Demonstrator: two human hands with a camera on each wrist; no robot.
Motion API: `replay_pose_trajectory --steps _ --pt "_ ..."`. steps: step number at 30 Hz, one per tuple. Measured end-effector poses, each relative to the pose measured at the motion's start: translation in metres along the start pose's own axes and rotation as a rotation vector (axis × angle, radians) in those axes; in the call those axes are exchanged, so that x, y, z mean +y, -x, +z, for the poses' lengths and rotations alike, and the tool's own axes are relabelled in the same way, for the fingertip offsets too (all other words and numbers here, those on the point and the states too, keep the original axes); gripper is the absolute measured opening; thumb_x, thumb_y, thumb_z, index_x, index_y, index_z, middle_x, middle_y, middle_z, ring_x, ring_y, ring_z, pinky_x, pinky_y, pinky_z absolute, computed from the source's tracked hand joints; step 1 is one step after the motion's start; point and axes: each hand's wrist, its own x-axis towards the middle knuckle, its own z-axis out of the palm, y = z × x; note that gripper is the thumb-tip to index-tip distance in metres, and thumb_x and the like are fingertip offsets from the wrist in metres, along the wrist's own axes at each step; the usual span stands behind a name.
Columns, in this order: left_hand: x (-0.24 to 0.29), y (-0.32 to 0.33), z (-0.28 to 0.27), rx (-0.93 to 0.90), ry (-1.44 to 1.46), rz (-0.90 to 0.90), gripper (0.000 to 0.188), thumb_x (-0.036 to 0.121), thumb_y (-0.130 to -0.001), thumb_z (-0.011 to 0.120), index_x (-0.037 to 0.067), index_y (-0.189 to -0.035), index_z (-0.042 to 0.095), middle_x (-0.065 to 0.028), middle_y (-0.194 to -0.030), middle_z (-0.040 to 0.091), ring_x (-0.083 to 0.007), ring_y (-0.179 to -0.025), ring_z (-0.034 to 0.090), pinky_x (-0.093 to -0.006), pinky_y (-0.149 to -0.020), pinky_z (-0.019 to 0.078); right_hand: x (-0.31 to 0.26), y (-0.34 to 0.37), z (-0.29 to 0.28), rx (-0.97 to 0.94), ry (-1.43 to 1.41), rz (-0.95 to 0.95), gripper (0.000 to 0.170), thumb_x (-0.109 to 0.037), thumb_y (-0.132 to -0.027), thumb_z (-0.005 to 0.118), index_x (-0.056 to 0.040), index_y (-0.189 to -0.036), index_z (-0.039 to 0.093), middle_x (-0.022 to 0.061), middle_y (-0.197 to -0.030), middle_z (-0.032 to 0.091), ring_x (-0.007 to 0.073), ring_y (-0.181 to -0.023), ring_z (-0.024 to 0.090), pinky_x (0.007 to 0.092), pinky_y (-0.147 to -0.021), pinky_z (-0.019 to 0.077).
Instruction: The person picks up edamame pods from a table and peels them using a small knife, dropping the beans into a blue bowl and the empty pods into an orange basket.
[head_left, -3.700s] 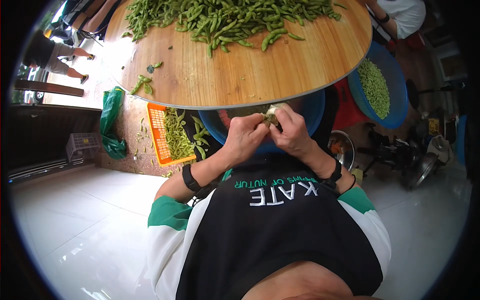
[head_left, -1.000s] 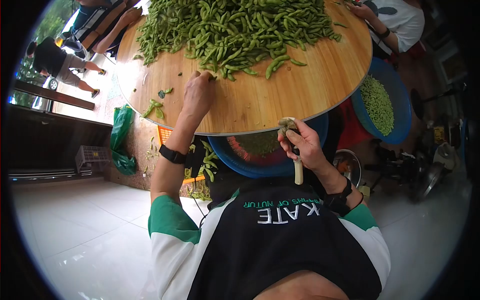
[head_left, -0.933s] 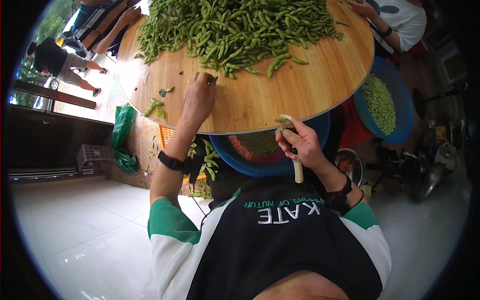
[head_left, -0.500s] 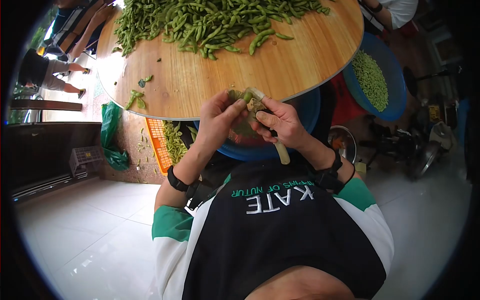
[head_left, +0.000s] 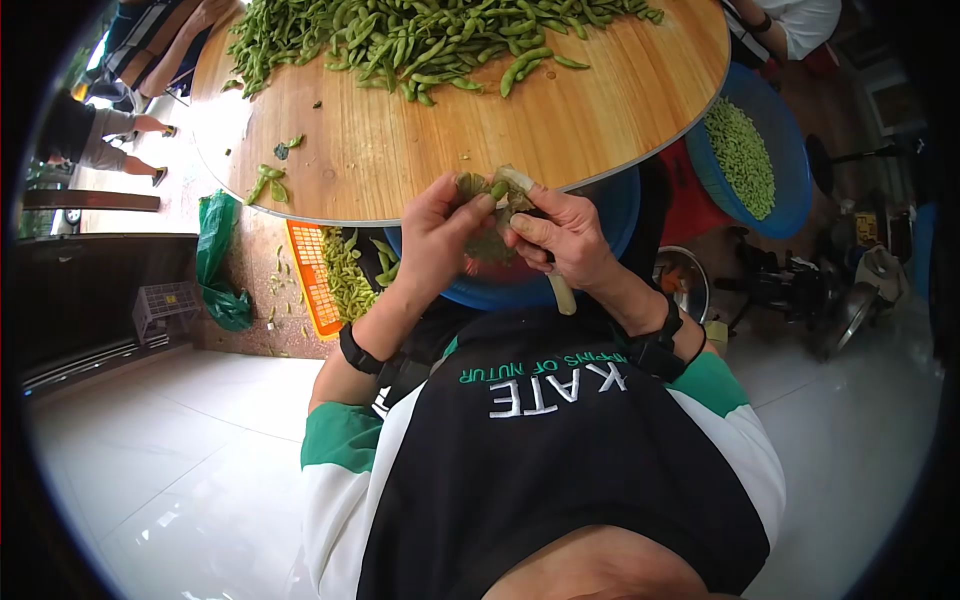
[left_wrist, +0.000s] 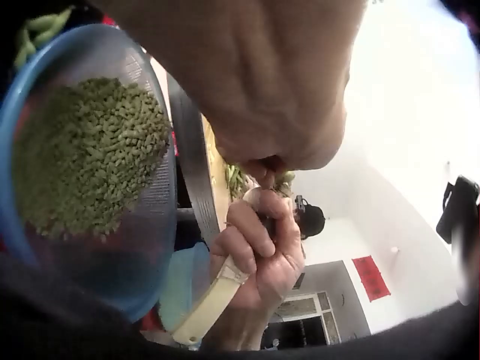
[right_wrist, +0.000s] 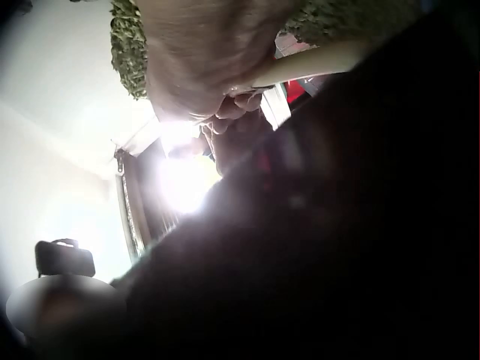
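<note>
Over the near table edge, in the head view, the left hand (head_left: 435, 235) pinches a green pod (head_left: 499, 189) between thumb and fingers. Touching it, or very close, the right hand (head_left: 570, 238) curls round a tool with a pale handle (head_left: 563, 295) that sticks out below the palm. A pale wrap (head_left: 516, 180) shows at the right index fingertip. The left wrist view shows the right hand (left_wrist: 259, 244) gripping the handle (left_wrist: 206, 307); the left fingertips are mostly hidden. In the right wrist view the handle (right_wrist: 311, 64) extends from the right hand (right_wrist: 210, 60).
Many pods (head_left: 420, 45) lie heaped on the round wooden table (head_left: 400, 150). Below the hands is a blue basin (head_left: 500, 295) with beans (left_wrist: 97, 157). An orange basket (head_left: 312, 285) of pods stands left, another blue basin (head_left: 795, 150) right. People sit across the table.
From the tabletop, the left hand has come back toward the body with a pod and met the right hand, which still holds the tool. The view has shifted slightly.
</note>
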Motion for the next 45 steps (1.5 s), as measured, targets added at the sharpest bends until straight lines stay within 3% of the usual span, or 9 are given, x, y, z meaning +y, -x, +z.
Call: replay_pose_trajectory --steps 4,7,9,18,25,36,40,41,45 --pt "0.000 -0.010 -0.013 -0.133 0.296 -0.253 0.010 0.003 -0.088 0.059 -0.001 -0.096 0.061 -0.0023 -0.077 0.060 -0.0079 -0.064 0.052 -0.0209 -0.058 0.0422 0.001 0.000 -0.017 -0.121 -0.114 0.040 0.039 -0.003 -0.093 0.051 0.0010 -0.131 0.048 0.0023 -0.081 0.060 0.0041 -0.057 0.045 0.0170 -0.049 0.0367" --pt "-0.009 -0.014 -0.020 -0.246 0.467 -0.384 0.011 0.004 -0.088 0.057 0.000 -0.097 0.061 -0.0037 -0.075 0.059 -0.0093 -0.060 0.051 -0.0217 -0.053 0.0401 0.003 -0.003 -0.025 -0.155 0.440 -0.195 0.042 0.001 -0.090 0.053 -0.0013 -0.132 0.049 0.0072 -0.089 0.062 0.0084 -0.059 0.051 0.0210 -0.052 0.0418" --pt "-0.017 -0.018 -0.026 -0.534 0.770 -0.522 0.010 0.004 -0.088 0.056 0.001 -0.096 0.061 -0.0035 -0.073 0.058 -0.0088 -0.057 0.051 -0.0219 -0.049 0.0395 0.008 -0.013 -0.032 -0.234 1.007 -0.820 0.040 0.004 -0.089 0.055 0.0024 -0.128 0.051 0.0093 -0.098 0.064 0.0153 -0.075 0.062 0.0264 -0.065 0.0501" --pt "-0.005 -0.009 0.008 -0.104 0.104 -0.366 0.009 0.008 -0.092 0.052 0.001 -0.087 0.058 -0.0036 -0.065 0.055 -0.0109 -0.049 0.050 -0.0213 -0.040 0.0359 0.012 -0.001 -0.024 0.080 0.683 -0.399 0.032 -0.002 -0.086 0.062 0.0047 -0.116 0.055 0.0100 -0.094 0.066 0.0131 -0.083 0.063 0.0267 -0.070 0.0500" --pt "-0.009 -0.009 -0.017 -0.298 0.379 -0.543 0.008 0.008 -0.089 0.058 0.001 -0.087 0.061 -0.0024 -0.064 0.057 -0.0087 -0.047 0.050 -0.0210 -0.041 0.0378 0.015 -0.006 -0.033 -0.044 0.897 -0.524 0.026 -0.002 -0.080 0.065 0.0032 -0.104 0.057 0.0133 -0.078 0.063 0.0223 -0.069 0.064 0.0313 -0.061 0.0488" --pt "0.006 0.009 -0.010 -0.219 -0.175 -0.474 0.011 0.009 -0.084 0.061 0.000 -0.077 0.059 -0.0049 -0.059 0.055 -0.0114 -0.049 0.053 -0.0263 -0.042 0.0401 0.007 -0.004 -0.009 0.025 1.306 -0.686 0.020 0.004 -0.070 0.058 0.0022 -0.089 0.052 0.0153 -0.074 0.053 0.0314 -0.061 0.055 0.0365 -0.056 0.0452" --pt "0.046 0.047 -0.055 -0.382 -1.402 0.091 0.014 0.010 -0.082 0.059 0.001 -0.092 0.058 -0.0183 -0.063 0.058 -0.0327 -0.064 0.062 -0.0432 -0.061 0.0486 0.003 0.013 -0.029 -0.125 1.060 -0.467 0.017 0.003 -0.077 0.060 0.0024 -0.093 0.054 0.0129 -0.078 0.058 0.0212 -0.060 0.058 0.0310 -0.055 0.0472" --pt "0.060 0.046 -0.061 -0.463 -1.574 -0.116 0.015 0.012 -0.083 0.059 0.004 -0.096 0.057 -0.0183 -0.073 0.061 -0.0380 -0.076 0.062 -0.0470 -0.066 0.0475 0.003 0.012 -0.032 -0.113 1.061 -0.471 0.017 0.003 -0.077 0.060 0.0024 -0.093 0.054 0.0129 -0.078 0.058 0.0212 -0.060 0.058 0.0310 -0.055 0.0472" --pt "0.071 0.005 -0.033 -0.309 -1.434 0.355 0.020 0.016 -0.082 0.063 0.003 -0.095 0.058 -0.0174 -0.088 0.058 -0.0361 -0.087 0.058 -0.0450 -0.074 0.0464 -0.002 0.013 -0.027 -0.092 0.875 -0.198 0.013 -0.001 -0.089 0.055 0.0023 -0.101 0.056 0.0081 -0.084 0.062 0.0095 -0.058 0.059 0.0232 -0.052 0.0467"
